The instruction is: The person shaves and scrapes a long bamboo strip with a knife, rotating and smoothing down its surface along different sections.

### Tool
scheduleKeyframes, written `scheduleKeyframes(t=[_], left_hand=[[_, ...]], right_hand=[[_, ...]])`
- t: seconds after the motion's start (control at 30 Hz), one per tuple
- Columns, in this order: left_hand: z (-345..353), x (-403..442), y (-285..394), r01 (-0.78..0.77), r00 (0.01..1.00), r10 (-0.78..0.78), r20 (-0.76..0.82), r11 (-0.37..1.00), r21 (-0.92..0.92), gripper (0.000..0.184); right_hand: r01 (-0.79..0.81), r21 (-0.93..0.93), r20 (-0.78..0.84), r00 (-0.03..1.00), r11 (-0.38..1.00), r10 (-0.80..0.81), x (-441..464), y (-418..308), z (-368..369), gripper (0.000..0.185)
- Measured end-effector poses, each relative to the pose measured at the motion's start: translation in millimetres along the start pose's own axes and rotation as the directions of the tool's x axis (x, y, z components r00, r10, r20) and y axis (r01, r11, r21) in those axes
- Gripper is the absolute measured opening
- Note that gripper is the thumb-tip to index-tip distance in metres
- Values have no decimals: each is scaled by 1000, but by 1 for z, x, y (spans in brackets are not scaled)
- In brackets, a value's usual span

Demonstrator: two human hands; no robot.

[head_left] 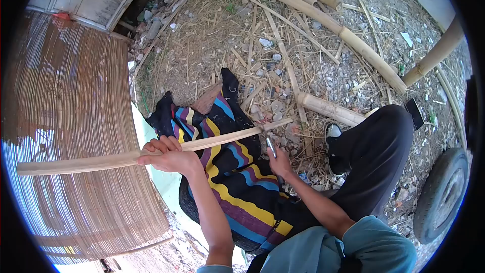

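There are two hands (164,155) (280,163), one metal tool (271,146), one held bamboo strip (217,140), one striped cloth (240,182), one slatted screen (81,121), one tire (442,195) and one dark slab (414,114).

Long pale bamboo strip (217,140), slightly bowed, above striped cloth (245,205); metallic tool (270,146) at narrower end.
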State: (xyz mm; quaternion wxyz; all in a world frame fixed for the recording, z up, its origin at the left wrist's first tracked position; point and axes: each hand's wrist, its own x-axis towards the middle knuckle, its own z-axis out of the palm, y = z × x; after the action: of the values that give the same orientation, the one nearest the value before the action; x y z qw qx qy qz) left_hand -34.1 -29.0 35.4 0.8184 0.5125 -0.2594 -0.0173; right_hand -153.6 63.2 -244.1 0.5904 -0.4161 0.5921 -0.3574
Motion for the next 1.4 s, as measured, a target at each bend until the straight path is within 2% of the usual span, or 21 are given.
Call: scheduleKeyframes(t=[0.07,0.17,0.3,0.37,0.4,0.47,0.5,0.57,0.63,0.77,0.8,0.83,0.93,1.0,1.03,1.07,1.13,1.2,1.33,1.37,1.4], left_hand=[[-1,8,-4,20,1000,-20,-1,1000,-9,55],[-2,11,-7,38,999,-38,12,999,-25,55],[-4,8,-6,28,998,-26,-51,999,26,55],[-7,12,-7,32,997,-30,-70,999,26,54],[-9,16,-9,42,995,-39,-97,999,35,54],[-10,14,-8,60,991,-54,-121,997,44,54],[-7,10,-6,39,996,-37,-84,999,18,53],[-5,7,-7,25,999,-25,-48,1000,-9,52],[-7,5,-9,63,995,-40,97,966,-252,50],[-8,9,-10,81,997,-77,25,963,-258,48],[-9,10,-13,42,999,-42,7,986,-162,48],[-8,10,-15,5,1000,-6,-8,998,-65,48],[-6,8,-20,11,1000,-11,-1,998,-58,46],[-5,10,-22,3,1000,-2,20,999,-47,45],[-5,12,-23,18,1000,-18,-9,1000,-25,42],[-3,13,-24,31,999,-31,-40,999,-8,39],[-1,11,-23,14,999,-15,-31,999,-31,40],[9,4,-21,26,999,-28,-30,998,-48,41],[10,11,-26,29,1000,-30,-2,999,-32,42],[9,13,-27,33,999,-34,-19,999,-26,42],[9,15,-28,36,999,-36,-37,999,-21,42]], right_hand=[[203,-71,106,975,977,-195,-23,-51,2,34],[263,17,267,929,965,-258,-40,-89,9,32],[267,131,216,932,955,-291,-38,-39,19,32],[239,-99,-46,968,966,-245,-27,5,15,27],[241,-99,-48,968,966,-246,-16,20,7,27],[-129,-68,-29,991,989,127,2,40,-10,29],[-127,-68,-38,991,990,125,5,35,-12,29],[-70,-72,3,998,995,70,0,12,-11,37],[-8,48,60,998,999,5,-7,-16,3,34],[107,58,171,978,993,-116,-28,-68,6,32],[157,25,218,963,987,-158,-30,-71,7,31],[153,27,216,964,988,-155,-30,-71,8,31],[217,64,147,963,974,-225,-28,-62,9,30],[180,-55,32,983,982,-179,-12,-35,7,31],[81,34,-56,995,996,-79,0,-12,8,32],[40,-133,-181,981,990,-64,13,17,3,36],[-203,-14,-53,978,979,202,31,25,-23,38],[-311,22,36,950,950,311,20,-1,-32,38],[142,90,121,981,986,-152,-1,-67,5,36],[90,85,232,967,992,-107,-5,-87,2,36],[95,52,228,968,994,-104,-5,-84,3,36]])
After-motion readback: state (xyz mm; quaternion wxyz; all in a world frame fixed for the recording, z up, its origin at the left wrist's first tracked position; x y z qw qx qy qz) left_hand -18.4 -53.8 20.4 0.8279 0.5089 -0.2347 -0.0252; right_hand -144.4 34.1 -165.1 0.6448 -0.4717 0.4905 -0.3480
